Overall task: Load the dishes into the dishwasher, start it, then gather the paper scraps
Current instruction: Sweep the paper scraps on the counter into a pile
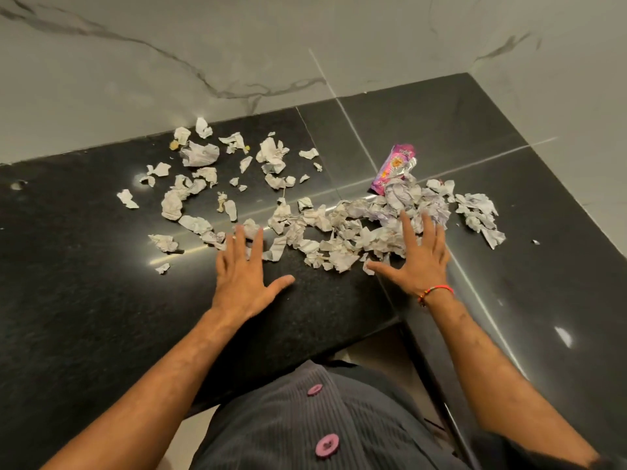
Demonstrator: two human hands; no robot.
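Note:
Several crumpled white paper scraps lie scattered over the black granite counter [84, 283]. A dense heap of scraps [366, 228] sits in the middle right, and looser scraps [200, 154] spread toward the back left. My left hand [242, 276] lies flat with fingers spread, its fingertips touching scraps at the heap's left end. My right hand [419, 259] is also flat and spread, fingers resting on the heap's right part. Neither hand holds anything. No dishes or dishwasher are in view.
A pink and silver foil wrapper [395, 167] lies at the back edge of the heap. A marble-look wall [203, 45] runs behind the counter and along its right side. The counter's front edge [305, 354] is close to my body.

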